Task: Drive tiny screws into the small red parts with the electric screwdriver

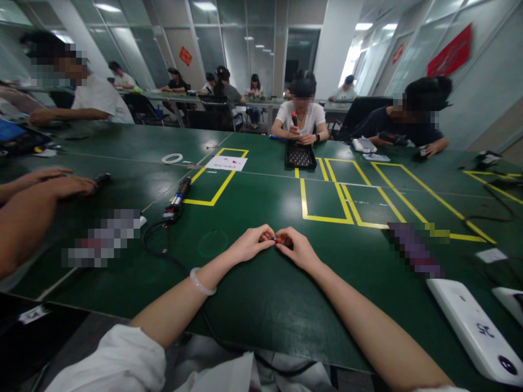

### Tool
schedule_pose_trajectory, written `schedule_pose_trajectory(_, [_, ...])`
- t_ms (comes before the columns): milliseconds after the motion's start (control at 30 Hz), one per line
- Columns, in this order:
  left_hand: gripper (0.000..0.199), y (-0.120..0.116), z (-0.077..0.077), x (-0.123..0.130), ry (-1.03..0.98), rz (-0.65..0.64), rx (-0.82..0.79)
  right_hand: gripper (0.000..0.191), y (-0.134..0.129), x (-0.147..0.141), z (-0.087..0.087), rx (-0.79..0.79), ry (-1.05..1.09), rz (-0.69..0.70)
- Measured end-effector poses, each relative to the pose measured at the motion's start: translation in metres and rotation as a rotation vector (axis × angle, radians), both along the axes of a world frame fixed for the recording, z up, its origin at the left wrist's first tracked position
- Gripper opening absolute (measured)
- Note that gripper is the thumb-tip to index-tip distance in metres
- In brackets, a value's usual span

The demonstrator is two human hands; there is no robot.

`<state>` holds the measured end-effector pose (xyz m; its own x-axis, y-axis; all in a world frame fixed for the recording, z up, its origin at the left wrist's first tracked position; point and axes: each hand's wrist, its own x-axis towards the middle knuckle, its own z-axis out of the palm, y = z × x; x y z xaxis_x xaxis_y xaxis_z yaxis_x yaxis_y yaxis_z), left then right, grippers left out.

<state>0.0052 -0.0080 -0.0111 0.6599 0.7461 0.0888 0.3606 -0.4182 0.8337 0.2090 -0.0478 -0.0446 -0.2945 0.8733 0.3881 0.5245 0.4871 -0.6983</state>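
A small red-and-dark piece (283, 239) sits between the two hands, just above the green table (261, 305). The right hand (297, 247) curls around it — thumb and fingers nearly closed, with most of its visible body inside their curve. The left hand (252, 243) has its thumb and fingertips drawn together on the piece's left end — fingertips of both hands almost meeting there.

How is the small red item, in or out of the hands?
In: the left hand and right hand meet around the small red item, their fingers partly hiding it.
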Motion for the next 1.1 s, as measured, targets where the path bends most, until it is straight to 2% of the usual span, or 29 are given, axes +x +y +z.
schedule_pose_trajectory(133, [0.023, -0.001, 0.001, 0.0, -0.006, -0.007, 0.004, 0.011, 0.0, 0.0, 0.001, -0.034, 0.055, -0.001])
schedule_pose_trajectory(400, [0.02, -0.008, 0.002, 0.003, 0.079, -0.028, 0.169, 0.02, 0.002, 0.001, -0.002, -0.187, 0.215, 0.019])
schedule_pose_trajectory(600, [0.02, -0.005, 0.001, 0.001, 0.096, 0.019, 0.175, 0.028, 0.003, -0.001, -0.004, -0.184, 0.284, 0.04])
schedule_pose_trajectory(733, [0.021, -0.005, 0.004, 0.0, 0.089, 0.001, 0.162, 0.018, 0.004, 0.0, -0.005, -0.164, 0.24, 0.039])
schedule_pose_trajectory(867, [0.025, -0.001, 0.009, -0.003, 0.075, -0.002, 0.166, 0.017, 0.004, 0.001, -0.003, -0.146, 0.222, 0.025])
schedule_pose_trajectory(967, [0.028, 0.014, 0.013, -0.017, 0.106, 0.128, 0.247, 0.016, 0.003, 0.001, -0.002, -0.144, 0.218, 0.004])
schedule_pose_trajectory(1100, [0.035, 0.051, 0.018, -0.066, 0.27, 0.48, 0.47, 0.015, 0.003, 0.001, -0.002, -0.147, 0.218, 0.009])
